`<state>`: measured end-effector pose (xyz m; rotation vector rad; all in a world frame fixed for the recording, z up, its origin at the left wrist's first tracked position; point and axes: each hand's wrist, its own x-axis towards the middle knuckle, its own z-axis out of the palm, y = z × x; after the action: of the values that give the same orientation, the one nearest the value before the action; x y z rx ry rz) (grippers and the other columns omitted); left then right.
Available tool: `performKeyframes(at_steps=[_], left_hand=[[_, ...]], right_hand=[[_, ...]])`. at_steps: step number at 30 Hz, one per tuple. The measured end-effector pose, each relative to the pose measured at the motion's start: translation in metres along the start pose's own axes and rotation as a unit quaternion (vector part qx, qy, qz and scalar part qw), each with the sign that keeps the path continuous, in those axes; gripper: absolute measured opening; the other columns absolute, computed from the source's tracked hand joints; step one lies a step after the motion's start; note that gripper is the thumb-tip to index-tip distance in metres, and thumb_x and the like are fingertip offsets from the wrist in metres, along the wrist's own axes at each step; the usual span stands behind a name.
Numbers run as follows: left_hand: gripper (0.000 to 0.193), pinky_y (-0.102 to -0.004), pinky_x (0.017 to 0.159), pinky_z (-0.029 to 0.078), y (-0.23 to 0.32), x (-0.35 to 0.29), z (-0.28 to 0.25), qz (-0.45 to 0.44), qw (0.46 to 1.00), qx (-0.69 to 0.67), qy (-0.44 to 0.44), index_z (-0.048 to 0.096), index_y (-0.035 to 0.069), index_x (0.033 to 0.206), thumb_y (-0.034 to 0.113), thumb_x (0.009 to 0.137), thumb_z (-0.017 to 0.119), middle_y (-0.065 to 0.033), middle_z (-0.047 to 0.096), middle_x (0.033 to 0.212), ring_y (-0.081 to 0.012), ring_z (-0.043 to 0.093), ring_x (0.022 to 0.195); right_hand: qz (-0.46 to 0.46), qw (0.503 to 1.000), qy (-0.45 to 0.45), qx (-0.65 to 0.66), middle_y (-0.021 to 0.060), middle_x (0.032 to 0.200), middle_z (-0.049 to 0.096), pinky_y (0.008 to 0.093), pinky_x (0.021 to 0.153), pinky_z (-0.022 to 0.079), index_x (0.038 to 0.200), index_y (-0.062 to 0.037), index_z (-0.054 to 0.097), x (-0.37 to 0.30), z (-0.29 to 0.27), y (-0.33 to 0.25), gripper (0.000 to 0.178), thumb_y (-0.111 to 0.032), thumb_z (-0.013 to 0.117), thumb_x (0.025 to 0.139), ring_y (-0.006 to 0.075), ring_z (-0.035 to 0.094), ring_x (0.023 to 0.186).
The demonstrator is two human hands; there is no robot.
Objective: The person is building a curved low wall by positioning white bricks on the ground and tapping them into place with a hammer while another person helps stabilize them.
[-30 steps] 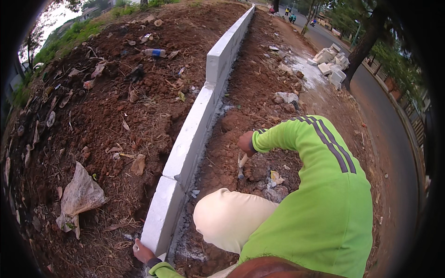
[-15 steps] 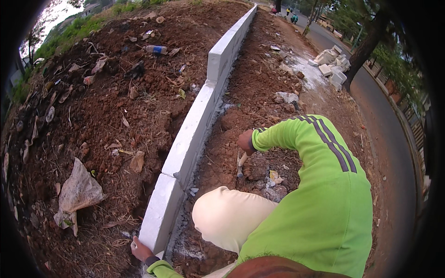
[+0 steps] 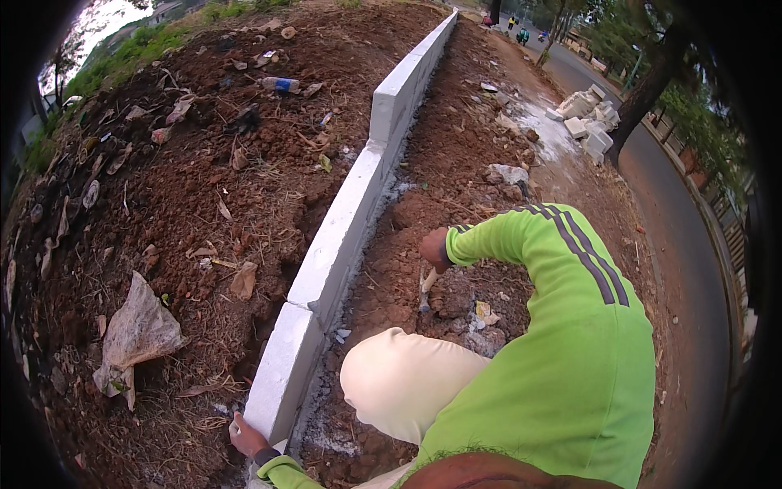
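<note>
We see the left hand [image 3: 248,438] at the near end of a smooth white rectangular block [image 3: 285,371], its fingers bent against the lower left corner; we cannot tell whether they pinch anything. The right hand [image 3: 434,251] is curled in a fist around a hand tool with a pale wooden handle and a grey metal end [image 3: 425,293], which points down over the soil, to the right of the wall. Between the hands we see a bent knee in cream cloth [image 3: 407,375].

The block is the nearest in a low white wall, meeting a second white block [image 3: 338,236] at a visible joint; beyond, a taller white stretch [image 3: 407,81] runs away from us. On the reddish-brown soil [image 3: 195,204] to the left we find a crumpled greyish sack [image 3: 142,330] and a clear plastic bottle with a blue label [image 3: 281,85]. Farther right, a pile of white blocks [image 3: 586,122] lies beside a dark tree trunk [image 3: 652,98], near a grey paved road [image 3: 664,204].
</note>
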<state>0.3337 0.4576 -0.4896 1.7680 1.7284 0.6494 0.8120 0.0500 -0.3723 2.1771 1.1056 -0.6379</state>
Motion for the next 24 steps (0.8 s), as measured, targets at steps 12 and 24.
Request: performKeyframes(at_steps=[12,24], left_hand=[[0.052,-0.0434,0.083,0.05,0.001,0.0,0.0,0.002,1.0,-0.021,-0.019,0.071,-0.005,0.098,0.046,0.092,0.062,-0.0229,0.071,0.097,-0.0345,0.066,0.089],[0.051,-0.0437,0.083,0.05,-0.002,0.001,0.0,-0.001,1.0,-0.008,0.0,0.071,-0.004,0.098,0.046,0.091,0.063,-0.0225,0.071,0.097,-0.0346,0.066,0.088]], right_hand=[[0.008,1.0,-0.004,0.009,0.0141,0.09,0.073,0.044,0.075,0.058,0.094,-0.0084,0.077,-0.002,0.003,0.002,0.04,-0.04,0.082,0.071,0.0349,0.072,0.087],[0.008,1.0,-0.003,0.012,0.0163,0.095,0.073,0.0444,0.079,0.058,0.099,-0.0058,0.075,-0.015,-0.011,-0.002,0.044,-0.041,0.082,0.072,0.0358,0.071,0.092]])
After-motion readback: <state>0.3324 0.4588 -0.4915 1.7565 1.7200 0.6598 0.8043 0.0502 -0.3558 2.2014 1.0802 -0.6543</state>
